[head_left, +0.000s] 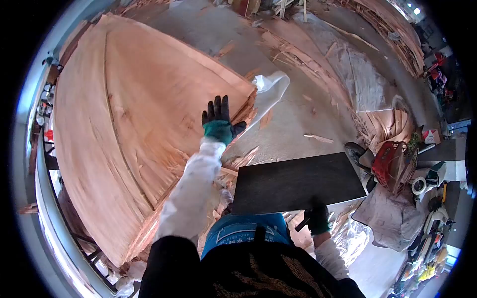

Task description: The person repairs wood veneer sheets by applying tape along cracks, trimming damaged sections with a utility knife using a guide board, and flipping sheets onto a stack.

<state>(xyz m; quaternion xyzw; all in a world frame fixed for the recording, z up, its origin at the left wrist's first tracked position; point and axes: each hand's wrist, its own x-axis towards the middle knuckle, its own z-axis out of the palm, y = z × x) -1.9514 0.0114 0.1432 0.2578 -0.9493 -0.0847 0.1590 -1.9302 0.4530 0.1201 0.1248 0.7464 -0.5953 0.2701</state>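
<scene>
My left hand (218,121), in a green glove with black fingers, is open with fingers spread. It is over the near right corner of a large stack of thin reddish wood veneer sheets (149,89); whether it touches cannot be told. My right hand (318,219), in a similar dark glove, is closed at the near edge of a dark rectangular board (298,183). A short dark handle (301,225) sticks out of its left side; the rest of that tool is hidden. The board lies flat in front of my blue printed apron (246,232).
Veneer scraps (318,138) and clear plastic film (271,84) lie on the concrete floor (293,121). More veneer piles (313,54) are farther back. At right stand a red basket (390,166), a grey draped cover (390,216) and parked scooters (432,223).
</scene>
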